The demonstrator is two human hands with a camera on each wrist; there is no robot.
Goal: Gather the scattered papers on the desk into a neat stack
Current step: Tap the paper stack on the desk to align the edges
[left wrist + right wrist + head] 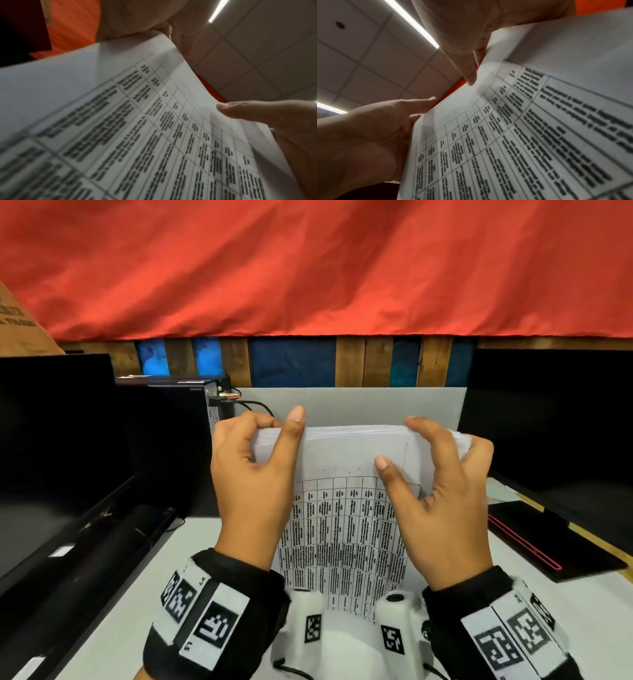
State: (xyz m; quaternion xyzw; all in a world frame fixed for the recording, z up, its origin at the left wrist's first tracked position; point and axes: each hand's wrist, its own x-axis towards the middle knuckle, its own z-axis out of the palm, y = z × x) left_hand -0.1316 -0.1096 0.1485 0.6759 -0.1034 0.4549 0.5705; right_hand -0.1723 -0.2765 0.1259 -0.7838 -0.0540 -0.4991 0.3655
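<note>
Papers (352,508), printed table unreadably blurred, upright in left hand (253,487) and right hand (442,508) grip.

The printed table on the papers (346,529) and the cardboard box (17,320) lettering are too blurred to read.

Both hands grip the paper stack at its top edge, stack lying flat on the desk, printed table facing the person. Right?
Not quite. The stack of papers is not lying flat: the head view shows it held upright, standing on the desk. The rest holds: the left hand and right hand both grip it at its top edge, and the printed table faces the person.
</note>
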